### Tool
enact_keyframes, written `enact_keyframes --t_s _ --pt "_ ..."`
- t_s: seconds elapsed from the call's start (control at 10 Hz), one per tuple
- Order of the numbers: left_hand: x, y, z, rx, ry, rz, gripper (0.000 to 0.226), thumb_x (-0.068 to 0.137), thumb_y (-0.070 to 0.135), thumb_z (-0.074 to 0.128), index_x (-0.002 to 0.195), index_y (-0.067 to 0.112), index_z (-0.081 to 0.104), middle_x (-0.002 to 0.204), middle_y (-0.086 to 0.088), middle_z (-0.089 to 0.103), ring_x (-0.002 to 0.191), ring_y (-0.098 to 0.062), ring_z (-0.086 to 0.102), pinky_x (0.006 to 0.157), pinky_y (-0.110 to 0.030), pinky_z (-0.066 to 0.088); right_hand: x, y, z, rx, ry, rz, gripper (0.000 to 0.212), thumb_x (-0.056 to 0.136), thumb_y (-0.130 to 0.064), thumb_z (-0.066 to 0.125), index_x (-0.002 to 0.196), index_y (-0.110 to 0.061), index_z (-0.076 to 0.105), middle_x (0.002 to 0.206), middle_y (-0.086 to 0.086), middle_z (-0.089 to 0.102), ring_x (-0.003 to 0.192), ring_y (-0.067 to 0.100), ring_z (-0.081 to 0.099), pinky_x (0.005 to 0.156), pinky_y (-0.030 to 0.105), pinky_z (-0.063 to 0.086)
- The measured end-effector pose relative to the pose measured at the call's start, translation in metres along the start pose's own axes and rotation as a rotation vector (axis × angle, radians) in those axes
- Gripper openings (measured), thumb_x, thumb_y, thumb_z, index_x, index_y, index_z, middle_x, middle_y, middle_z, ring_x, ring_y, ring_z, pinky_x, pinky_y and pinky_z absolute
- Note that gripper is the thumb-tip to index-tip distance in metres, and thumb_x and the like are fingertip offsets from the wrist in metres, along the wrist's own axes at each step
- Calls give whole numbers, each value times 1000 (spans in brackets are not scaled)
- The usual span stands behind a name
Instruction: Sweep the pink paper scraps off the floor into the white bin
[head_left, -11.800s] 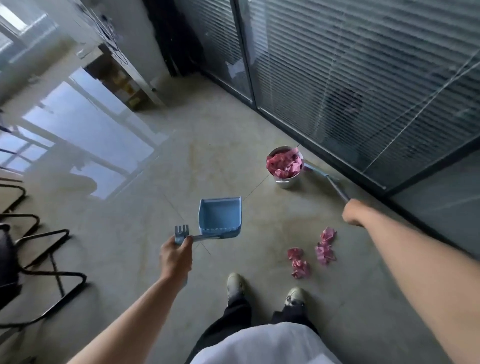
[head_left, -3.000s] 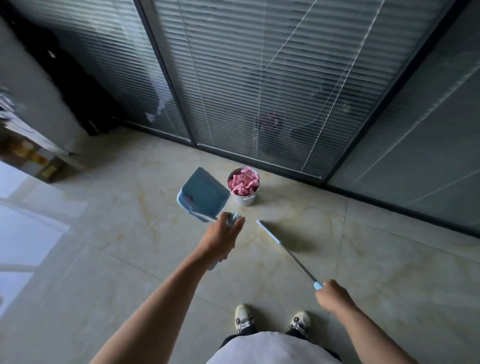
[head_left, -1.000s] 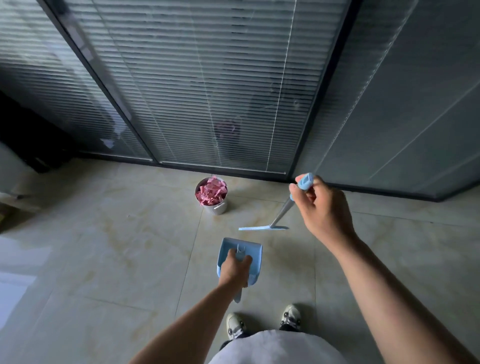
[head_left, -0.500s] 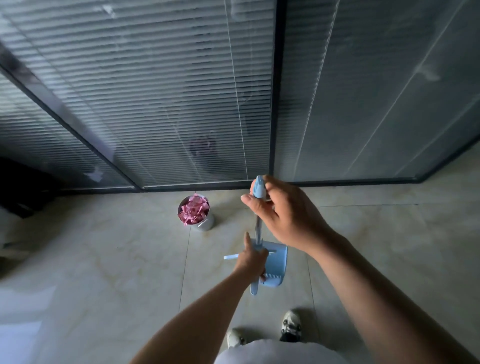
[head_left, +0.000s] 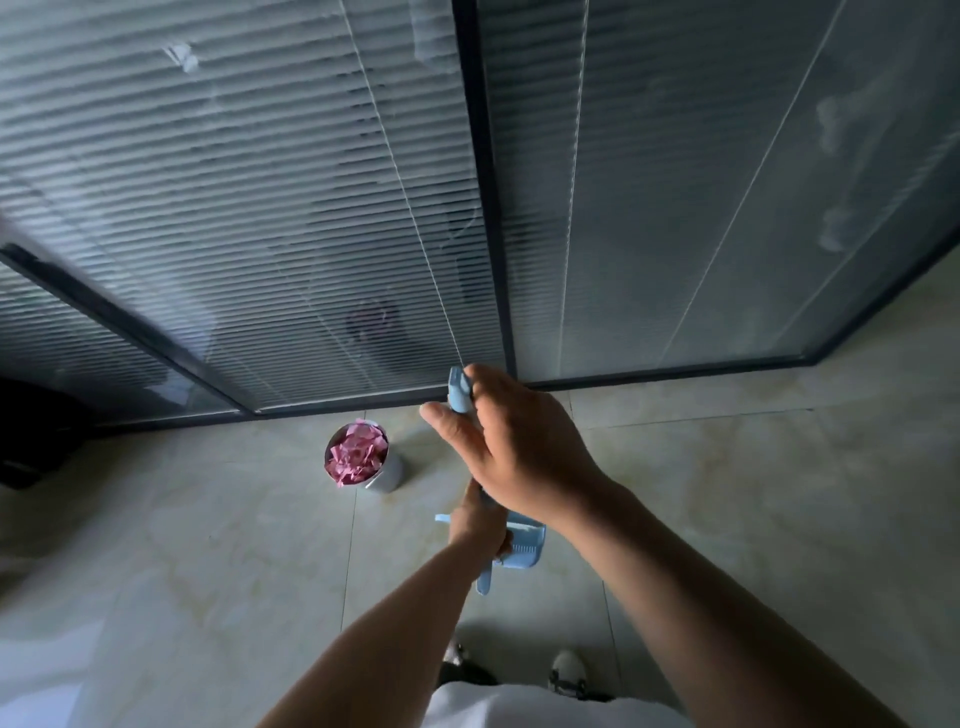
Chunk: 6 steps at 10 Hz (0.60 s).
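scraps all sitting in the white bin (head_left: 383, 477) — both hands (head_left: 511, 447) gripping broom (head_left: 459, 391) and dustpan (head_left: 525, 545), probably putting them away next.

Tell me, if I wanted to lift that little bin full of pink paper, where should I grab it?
Probably around the white bin's bare side wall, low down, coming from the right, where the floor is open. It stands upright and the pink scraps heap to the rim, so a grip over the top would likely crush or spill them.
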<state>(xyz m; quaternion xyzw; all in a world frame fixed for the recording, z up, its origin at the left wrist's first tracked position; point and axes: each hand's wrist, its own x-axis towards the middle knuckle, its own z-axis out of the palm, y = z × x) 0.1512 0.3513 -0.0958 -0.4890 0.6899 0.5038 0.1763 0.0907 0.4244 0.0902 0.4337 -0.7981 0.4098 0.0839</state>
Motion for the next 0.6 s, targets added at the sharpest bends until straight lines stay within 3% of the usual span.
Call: enact_keyframes --t_s 0.1,0.2,0.3,0.4,0.5,0.6 --pt "14 17 -3 -15 42 21 19 84 19 41 85 2 51 55 -8 55 27 -11 43 30 -15 30 18 11 3 -30 52 30 35 90 -47 47 77 -15 50 68 -1 58 54 21 59 50 16 29" --pt "43 38 -11 -104 84 54 17 86 20 43 96 11 54 65 -13 56 33 -17 46 32 -15 32 49 28 11 1 32 113 39 89 -50 46 80 -13 53 70 -3 57 60 17 57 52 17 28" --pt "73 53 -19 -145 101 104 15 88 26 51 102 29 50 71 -13 59 36 -18 49 32 -14 32 77 51 28 120 -66 217 37 90 -50 52 87 -13 56 75 -6 61 64 11 59 58 19 41" --pt "127 67 -34 -160 22 76 22 84 36 44 104 30 47 64 -11 55 36 -22 50 40 -23 41 107 75 68 211 -96 306 51 87 -53 52 116 -11 56 103 1 67 91 13 67 76 34 57" --pt "175 70 -39 -214 -45 104 45 78 47 41 114 20 46 66 -7 57 45 -23 57 47 -36 53 108 92 92 155 -86 351 56 87 -47 49 132 -13 48 121 -2 59 110 8 60 86 36 56" --pt "208 86 -60 -179 -107 65 33 90 39 46 118 21 43 73 -5 64 46 -11 63 46 -26 55 119 110 118 127 -78 456 54 87 -45 47 134 -17 48 117 -8 58 109 6 59 85 34 57"
